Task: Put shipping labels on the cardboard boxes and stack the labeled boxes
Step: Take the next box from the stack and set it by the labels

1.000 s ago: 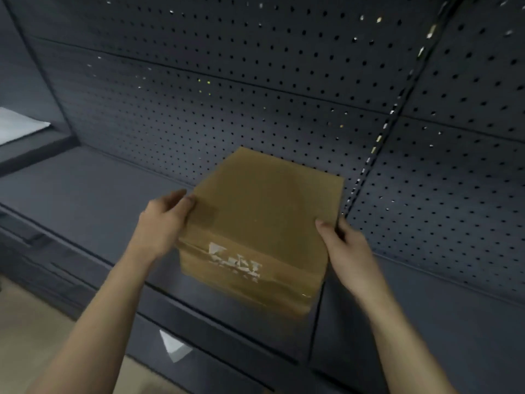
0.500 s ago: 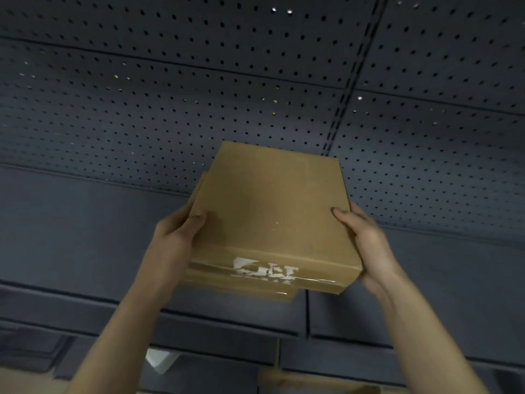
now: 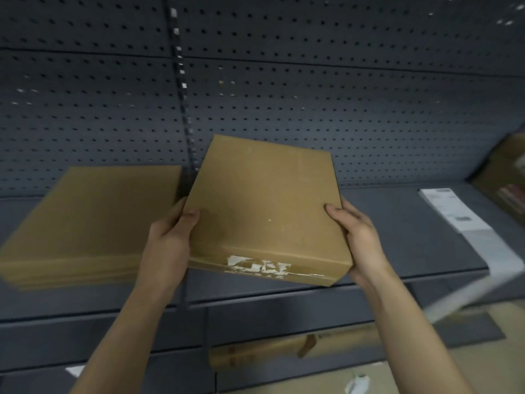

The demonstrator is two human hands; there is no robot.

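Box (image 3: 264, 206) held beside second box (image 3: 85, 223).

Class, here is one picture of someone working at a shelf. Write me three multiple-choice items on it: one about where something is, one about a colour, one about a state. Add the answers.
1. Where does the white label strip lie?
A. On top of the held box
B. On the shelf, to the right of the held box
C. On the floor

2. What colour is the pegboard wall?
A. Bright red
B. White
C. Dark grey

3. What state is the held box in?
A. Gripped at its sides by the left hand and the right hand
B. Lying untouched on the shelf
C. Open, with flaps raised

Answers: 1 B, the strip lies on the shelf at the right and trails over its edge. 2 C, the perforated panels are dark grey. 3 A, a thumb lies on top at each side.
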